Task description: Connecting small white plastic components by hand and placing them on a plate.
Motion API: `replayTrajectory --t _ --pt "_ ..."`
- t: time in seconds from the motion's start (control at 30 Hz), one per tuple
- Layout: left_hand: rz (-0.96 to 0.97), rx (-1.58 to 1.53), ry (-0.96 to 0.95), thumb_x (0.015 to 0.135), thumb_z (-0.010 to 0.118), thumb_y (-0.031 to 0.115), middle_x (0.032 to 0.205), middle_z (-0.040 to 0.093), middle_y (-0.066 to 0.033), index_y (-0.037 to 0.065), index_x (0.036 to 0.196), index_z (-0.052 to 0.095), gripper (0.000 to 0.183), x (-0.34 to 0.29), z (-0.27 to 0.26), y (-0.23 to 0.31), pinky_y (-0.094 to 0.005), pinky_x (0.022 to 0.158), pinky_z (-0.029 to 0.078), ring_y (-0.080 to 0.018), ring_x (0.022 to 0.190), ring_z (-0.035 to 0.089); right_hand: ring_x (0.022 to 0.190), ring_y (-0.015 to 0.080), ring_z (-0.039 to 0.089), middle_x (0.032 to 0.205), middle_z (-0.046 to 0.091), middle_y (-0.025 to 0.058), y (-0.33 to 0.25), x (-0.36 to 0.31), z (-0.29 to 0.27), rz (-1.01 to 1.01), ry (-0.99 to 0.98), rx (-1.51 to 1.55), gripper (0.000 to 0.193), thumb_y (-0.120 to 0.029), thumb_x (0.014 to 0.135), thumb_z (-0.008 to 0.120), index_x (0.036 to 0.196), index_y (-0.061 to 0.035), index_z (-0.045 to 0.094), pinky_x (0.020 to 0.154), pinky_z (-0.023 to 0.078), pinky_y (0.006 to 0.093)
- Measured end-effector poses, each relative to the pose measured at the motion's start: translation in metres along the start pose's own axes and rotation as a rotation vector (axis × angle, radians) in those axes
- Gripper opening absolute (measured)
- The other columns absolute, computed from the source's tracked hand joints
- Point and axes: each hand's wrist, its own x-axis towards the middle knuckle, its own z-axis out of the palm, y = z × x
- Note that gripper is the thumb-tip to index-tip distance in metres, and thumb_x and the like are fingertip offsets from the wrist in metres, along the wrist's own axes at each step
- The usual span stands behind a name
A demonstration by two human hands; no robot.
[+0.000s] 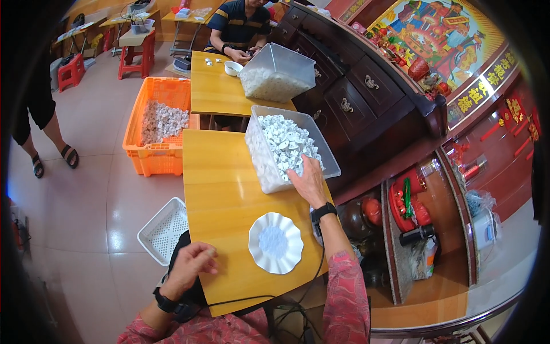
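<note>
Left hand [193,266] hangs loosely curled, released, at table [217,189] edge. White dish [294,245] sits on table. Farther up, clear bin [261,163] holds white parts [287,137]; right hand [310,182] reaches among them, grasp can't tell.

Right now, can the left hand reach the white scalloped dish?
Likely yes: the left hand hovers by the near left edge of the yellow table, and nothing visible stands between it and the dish.
</note>
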Motion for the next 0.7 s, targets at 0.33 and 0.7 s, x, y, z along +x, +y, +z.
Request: replayTrajectory --t 0.33,0.7 --pt "0.364 0.712 0.015 0.092 0.066 0.013 0.093 0.064 -0.0145 -0.008 0.13 0.043 0.049 0.069 0.064 -0.058 -0.0275 0.06 0.055 -0.0155 0.071 0.067 0.113 0.0411 0.05 0.122 0.057 0.0201 0.01 0.026 0.005 0.132 -0.183 -0.133 0.08 -0.035 0.069 0.082 0.138 -0.0096 0.05 0.098 0.039 0.0478" --pt "0.22 0.465 -0.137 0.087 0.059 -0.001 0.093 0.066 -0.0116 -0.003 0.135 0.044 0.051 0.06 0.06 -0.051 -0.0287 0.064 0.052 -0.014 0.077 0.064 0.106 0.0424 0.053 0.111 0.057 0.0229 0.044 0.015 0.011 -0.015 0.031 0.038 0.062 -0.029 0.081 0.073 0.134 -0.0066 0.05 0.092 0.043 0.047"
